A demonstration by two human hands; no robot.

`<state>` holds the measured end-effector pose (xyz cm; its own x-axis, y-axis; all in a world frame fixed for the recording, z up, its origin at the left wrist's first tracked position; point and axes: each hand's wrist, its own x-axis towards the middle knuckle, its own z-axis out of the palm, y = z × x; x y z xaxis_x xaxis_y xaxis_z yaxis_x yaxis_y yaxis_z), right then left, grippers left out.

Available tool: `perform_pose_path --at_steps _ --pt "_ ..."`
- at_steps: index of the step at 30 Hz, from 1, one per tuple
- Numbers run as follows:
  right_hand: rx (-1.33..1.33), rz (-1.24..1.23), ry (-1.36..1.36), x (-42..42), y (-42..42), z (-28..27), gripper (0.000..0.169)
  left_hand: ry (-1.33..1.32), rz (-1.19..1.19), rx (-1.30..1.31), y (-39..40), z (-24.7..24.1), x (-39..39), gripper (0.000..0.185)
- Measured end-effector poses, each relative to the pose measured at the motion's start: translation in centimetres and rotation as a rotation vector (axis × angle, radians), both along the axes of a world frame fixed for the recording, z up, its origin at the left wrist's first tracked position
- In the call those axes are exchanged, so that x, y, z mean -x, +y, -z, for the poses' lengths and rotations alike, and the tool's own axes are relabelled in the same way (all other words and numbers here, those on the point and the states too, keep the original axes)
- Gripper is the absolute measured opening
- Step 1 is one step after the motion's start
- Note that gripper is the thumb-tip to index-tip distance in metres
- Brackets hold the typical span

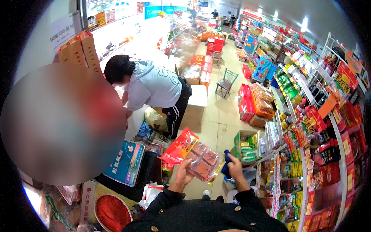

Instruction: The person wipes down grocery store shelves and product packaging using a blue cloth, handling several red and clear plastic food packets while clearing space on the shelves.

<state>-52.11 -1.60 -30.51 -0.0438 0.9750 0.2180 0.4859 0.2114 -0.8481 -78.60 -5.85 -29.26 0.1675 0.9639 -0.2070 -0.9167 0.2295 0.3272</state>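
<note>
My left hand (183, 175) holds a red and clear plastic food package (203, 162) by its lower left side. Brown square blocks show through its clear part, and its red end points up to the left. Just right of the package, my right hand (234, 167) grips a dark blue cloth (226, 166), bunched below the fingers. Whether the cloth touches the package's yellow-edged right end, I cannot tell.
To the left, another person (156, 84) bends over a white surface. A blue-topped tray (124, 162) and a bowl of red powder (113, 213) are at lower left. Stocked shelves (304, 162) line the right side. A green carton (246, 148) and a chair (227, 81) stand on the floor.
</note>
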Motion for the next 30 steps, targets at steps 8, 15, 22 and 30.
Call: perform_pose_path --at_steps 8,15,22,30 --pt "0.521 -0.247 1.159 -1.5 -6.1 -3.7 0.059 0.055 0.312 0.004 -0.8 -2.4 -3.2 0.036" --pt "0.098 0.098 0.941 -5.1 -11.5 -6.7 0.060 0.113 0.372 0.108 -0.5 -1.1 -10.6 0.051" --pt "-0.028 0.363 0.590 -7.8 -19.7 -3.5 0.065 -0.044 0.691 -0.077 -1.7 -1.6 -20.7 0.049" --pt "-0.059 0.544 1.187 -23.2 -31.4 -6.7 0.051 0.287 0.658 -0.622 -2.2 -4.2 -29.8 0.037"
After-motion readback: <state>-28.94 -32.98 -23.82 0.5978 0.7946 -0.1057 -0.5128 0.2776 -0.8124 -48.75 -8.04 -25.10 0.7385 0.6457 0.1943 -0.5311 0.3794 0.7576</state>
